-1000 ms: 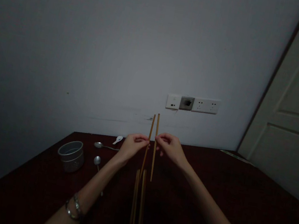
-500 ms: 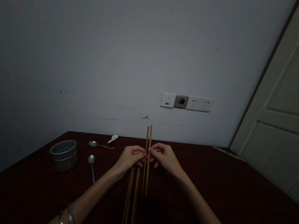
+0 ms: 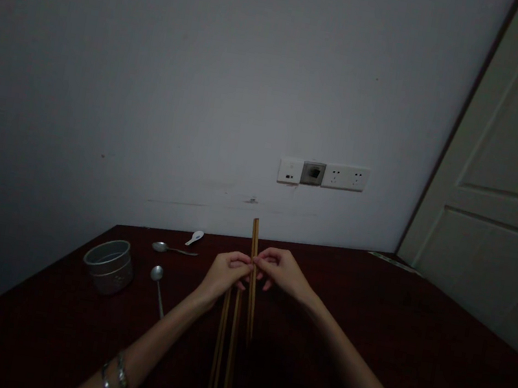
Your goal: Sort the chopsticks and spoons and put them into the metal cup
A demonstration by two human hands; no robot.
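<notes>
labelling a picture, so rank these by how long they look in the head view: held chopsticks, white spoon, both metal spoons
1. Held chopsticks
2. Farther metal spoon and nearer metal spoon: unsure, since the left forearm may cover the nearer one's end
3. White spoon

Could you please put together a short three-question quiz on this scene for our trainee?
1. True or false: the left hand and right hand meet at the held chopsticks.
2. Which stands left of the metal spoons: (a) the sockets, (b) the grey container, (c) the door?
3. Which arm wears the bangles?

Key: 1. True. 2. b. 3. The left arm.
</notes>
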